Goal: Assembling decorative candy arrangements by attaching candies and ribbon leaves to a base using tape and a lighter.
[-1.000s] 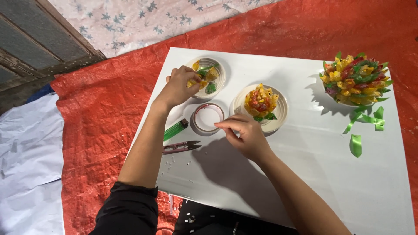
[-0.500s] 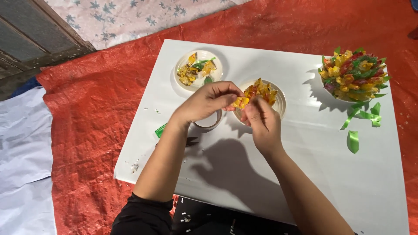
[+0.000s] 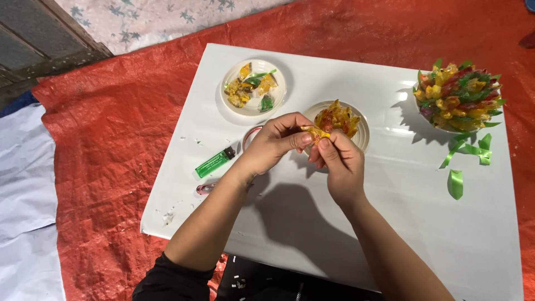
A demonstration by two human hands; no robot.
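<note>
grip: left hand [image 3: 274,146] and right hand [image 3: 340,164] both pinched on yellow piece [image 3: 315,132], frame centre, over near rim of plate [image 3: 363,132] | risk: thin piece could tear or slip between fingertips; left forearm lies near lighter [image 3: 214,163] and could knock it.

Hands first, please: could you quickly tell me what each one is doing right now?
Left hand: closed, pinching the yellow wrapper piece.
Right hand: closed, fingertips on the same wrapper piece.
</note>
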